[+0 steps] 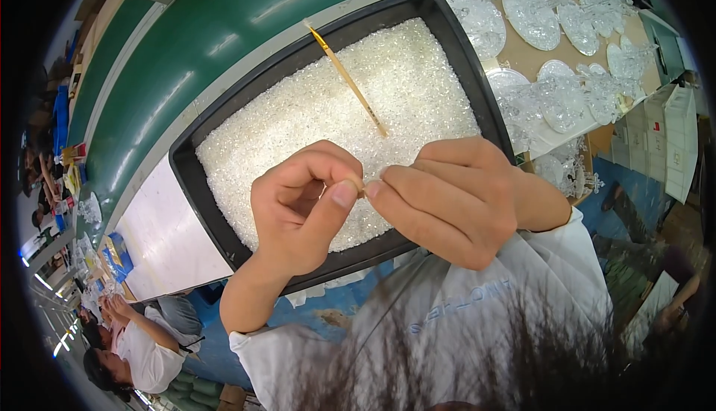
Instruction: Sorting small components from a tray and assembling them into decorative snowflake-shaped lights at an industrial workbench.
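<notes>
My left hand [302, 206] and my right hand [447, 202] meet above the near part of a black tray [477, 75]. Thumb and forefinger of each are pinched together, tip to tip. Between them is something tiny and brownish that I cannot make out. Loose, glittering clear-white granules [268, 135] fill the tray beneath. A thin paintbrush [347, 79] with a wooden handle and a yellow ferrule lies across them; its bristles rest on the far rim and its handle end points toward my hands.
Several clear, shiny ornaments with round bases [531, 17] crowd a brown board [518, 57] at the right. A green surface [216, 27] runs behind the tray, with a white tabletop [168, 224] to its left. A co-worker [153, 336] sits at the lower left; another person is at the far right.
</notes>
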The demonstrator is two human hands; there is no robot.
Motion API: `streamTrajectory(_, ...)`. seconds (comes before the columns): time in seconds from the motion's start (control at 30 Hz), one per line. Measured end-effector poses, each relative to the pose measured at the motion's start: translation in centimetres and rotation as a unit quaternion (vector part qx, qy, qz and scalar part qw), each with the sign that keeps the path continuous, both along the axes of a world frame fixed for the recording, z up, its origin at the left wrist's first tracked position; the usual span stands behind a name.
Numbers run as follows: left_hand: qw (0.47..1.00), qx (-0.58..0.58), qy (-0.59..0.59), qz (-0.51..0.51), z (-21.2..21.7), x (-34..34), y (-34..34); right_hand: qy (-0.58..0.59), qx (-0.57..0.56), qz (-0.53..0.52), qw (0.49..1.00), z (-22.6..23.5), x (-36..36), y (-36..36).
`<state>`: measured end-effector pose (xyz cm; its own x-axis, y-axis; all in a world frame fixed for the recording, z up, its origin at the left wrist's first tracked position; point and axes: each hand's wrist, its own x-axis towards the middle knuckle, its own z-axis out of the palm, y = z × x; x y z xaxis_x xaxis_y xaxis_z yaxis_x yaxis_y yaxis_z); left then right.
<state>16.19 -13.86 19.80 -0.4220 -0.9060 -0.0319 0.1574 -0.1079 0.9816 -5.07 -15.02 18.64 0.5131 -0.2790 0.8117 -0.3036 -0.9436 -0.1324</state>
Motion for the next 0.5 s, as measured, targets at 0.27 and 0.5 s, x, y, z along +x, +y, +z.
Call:
streamTrajectory(0.27,1.000,-0.015,-0.013,-0.002,-0.20,0.14,0.03,0.014,-0.024,0.000,1.000,0.12,0.02,-0.03)
streamTrajectory(0.5,1.000,-0.010,-0.019,-0.008,-0.14,0.22,-0.06,0.020,-0.033,-0.007,0.999,-0.04,0.05,0.00)
